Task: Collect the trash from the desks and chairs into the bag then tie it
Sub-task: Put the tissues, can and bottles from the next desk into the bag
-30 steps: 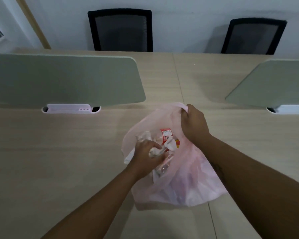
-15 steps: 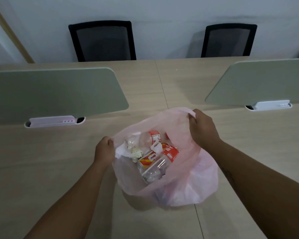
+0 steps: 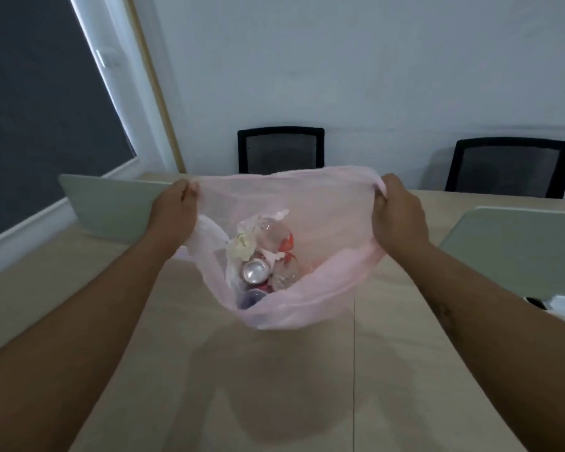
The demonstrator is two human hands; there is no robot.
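A thin pink plastic bag [image 3: 323, 203] hangs open in the air above the wooden desk [image 3: 291, 370]. My left hand [image 3: 173, 213] grips the left end of its rim and my right hand [image 3: 397, 216] grips the right end, stretching the mouth wide. Inside lie a drink can [image 3: 255, 271] seen top-up, clear plastic bottles [image 3: 279, 236] with red labels, and crumpled white paper [image 3: 243, 246]. The bag's bottom casts a shadow on the desk below.
Grey-green divider panels stand on the desk at left [image 3: 111, 207] and at right [image 3: 519, 249]. Two black mesh chairs [image 3: 281, 150] [image 3: 509, 169] stand behind the desk against the white wall. A dark window [image 3: 40, 109] is at the left.
My left hand left the trash inside and took hold of the bag's left rim. Both hands then lifted the bag off the desk and pulled its mouth wide; the view tilted up.
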